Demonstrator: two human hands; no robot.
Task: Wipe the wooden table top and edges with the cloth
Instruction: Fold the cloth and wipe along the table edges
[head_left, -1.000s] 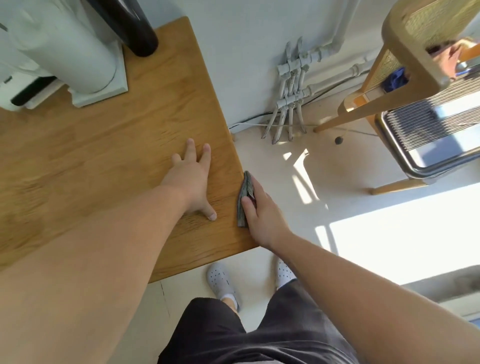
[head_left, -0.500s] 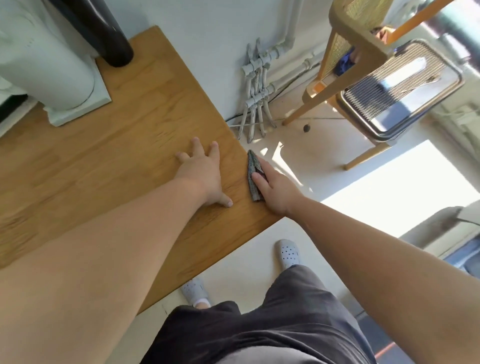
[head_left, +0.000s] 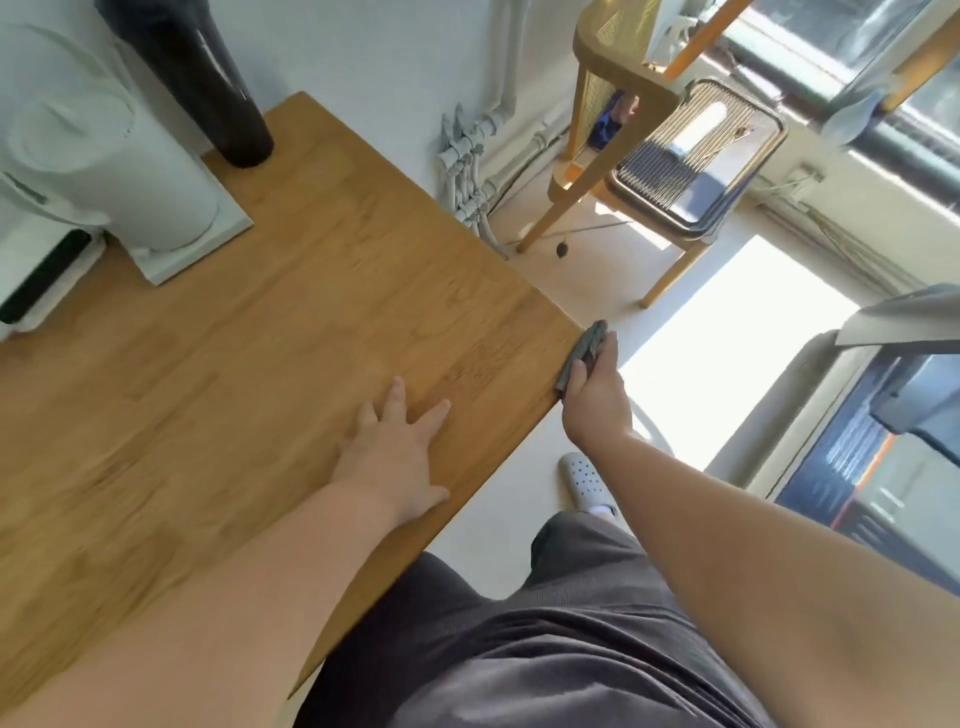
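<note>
The right hand (head_left: 597, 402) grips the one grey cloth (head_left: 586, 349), pressing it against the edge of the single wooden table (head_left: 291, 338), just beside the corner. The left hand (head_left: 397, 457) lies flat on the top with its fingers spread, holding nothing.

right hand (head_left: 597, 400) presses grey cloth (head_left: 584, 351) against the wooden table (head_left: 311, 312) corner edge, left hand (head_left: 397, 452) flat on the top just beside it, fingers spread.
</note>
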